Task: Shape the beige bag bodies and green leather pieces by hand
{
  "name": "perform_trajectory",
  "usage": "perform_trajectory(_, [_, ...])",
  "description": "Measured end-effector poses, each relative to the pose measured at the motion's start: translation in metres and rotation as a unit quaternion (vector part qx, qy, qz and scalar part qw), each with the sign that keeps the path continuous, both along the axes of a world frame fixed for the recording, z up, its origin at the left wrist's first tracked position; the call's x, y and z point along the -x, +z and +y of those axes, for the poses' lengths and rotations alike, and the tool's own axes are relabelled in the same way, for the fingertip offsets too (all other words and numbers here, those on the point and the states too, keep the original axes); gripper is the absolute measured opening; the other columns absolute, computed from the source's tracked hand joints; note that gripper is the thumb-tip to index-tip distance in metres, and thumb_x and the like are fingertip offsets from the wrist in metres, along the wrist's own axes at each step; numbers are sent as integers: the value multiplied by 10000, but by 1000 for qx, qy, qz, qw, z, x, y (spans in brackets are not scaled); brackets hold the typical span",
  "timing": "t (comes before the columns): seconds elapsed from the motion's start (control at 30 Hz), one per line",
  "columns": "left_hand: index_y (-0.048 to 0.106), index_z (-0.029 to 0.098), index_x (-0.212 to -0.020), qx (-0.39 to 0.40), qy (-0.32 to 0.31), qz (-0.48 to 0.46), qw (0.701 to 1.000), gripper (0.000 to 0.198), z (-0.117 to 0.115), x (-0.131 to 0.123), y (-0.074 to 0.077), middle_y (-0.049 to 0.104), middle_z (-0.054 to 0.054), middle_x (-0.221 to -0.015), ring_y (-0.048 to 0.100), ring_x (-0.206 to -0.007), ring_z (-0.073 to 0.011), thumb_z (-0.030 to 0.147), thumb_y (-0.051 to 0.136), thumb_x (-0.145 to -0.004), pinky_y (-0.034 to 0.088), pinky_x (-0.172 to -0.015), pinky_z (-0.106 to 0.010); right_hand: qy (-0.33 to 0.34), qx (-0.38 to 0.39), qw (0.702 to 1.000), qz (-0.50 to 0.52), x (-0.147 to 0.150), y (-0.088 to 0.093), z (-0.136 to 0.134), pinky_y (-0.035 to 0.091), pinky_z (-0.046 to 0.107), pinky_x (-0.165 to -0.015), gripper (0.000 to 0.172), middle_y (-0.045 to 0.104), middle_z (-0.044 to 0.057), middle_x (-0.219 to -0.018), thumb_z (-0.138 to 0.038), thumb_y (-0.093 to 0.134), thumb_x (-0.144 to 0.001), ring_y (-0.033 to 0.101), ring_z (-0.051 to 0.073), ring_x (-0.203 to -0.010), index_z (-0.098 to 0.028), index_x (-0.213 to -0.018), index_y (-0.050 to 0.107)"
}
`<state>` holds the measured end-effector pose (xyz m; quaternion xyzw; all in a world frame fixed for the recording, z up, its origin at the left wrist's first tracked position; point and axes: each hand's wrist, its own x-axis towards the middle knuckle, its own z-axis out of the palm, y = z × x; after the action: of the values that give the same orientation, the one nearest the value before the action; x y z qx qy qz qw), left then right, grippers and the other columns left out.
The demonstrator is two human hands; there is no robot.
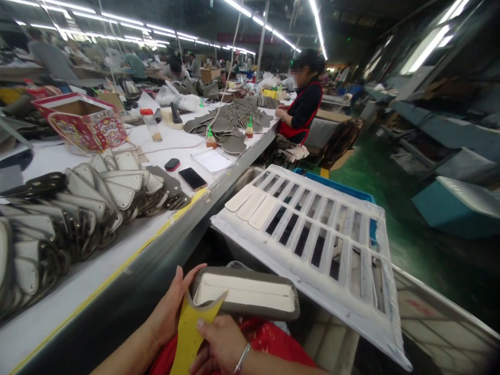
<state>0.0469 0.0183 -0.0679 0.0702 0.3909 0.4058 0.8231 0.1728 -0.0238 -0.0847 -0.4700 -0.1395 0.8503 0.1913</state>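
My left hand (169,307) is closed round the left end of a grey leather piece (250,297) with a white lining strip, held flat above my lap. My right hand (219,346), a bracelet on its wrist, pinches a yellow flat tool (191,328) whose tip rests on the piece's near left corner. Just beyond the piece lies a white slotted template board (351,291), tilted, with three cream strips (253,205) set in its far left slots.
A long white worktable (97,271) runs along my left, stacked with several grey leather pieces (70,208), a phone (192,178), glue bottles (211,139) and a patterned red box (84,122). A person in a red apron (300,112) works further along. Green floor and blue bins lie to the right.
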Motion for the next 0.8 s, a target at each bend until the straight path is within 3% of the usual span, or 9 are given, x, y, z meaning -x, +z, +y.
perform_trajectory(0.33, [416,287,-1286,-31,36,91,995,621,3,-11,-11,585,-51,-1184,574,-1015,-265,664,346,-797,450,-868,-385,17,6,999,46,-3,0,9,400,132,-317,331,651,140,-618,-282,404,-903,536,110,-315,-15,-1008,570])
perform_trajectory(0.53, [429,259,-1273,-51,22,161,985,636,9,-13,-13,616,-55,-1126,571,-1007,-253,670,304,-805,443,-869,-366,27,1,998,60,-7,-3,14,395,144,-325,494,662,139,-665,-464,565,-785,547,115,-336,-28,-1017,566])
perform_trajectory(0.8, [446,273,-1254,-47,35,218,974,619,14,-18,-24,598,-29,-1160,540,-1049,-240,669,269,-814,413,-899,-341,62,-24,997,42,-13,-9,22,311,120,-309,485,648,93,-595,-526,540,-760,508,76,-319,-57,-833,642])
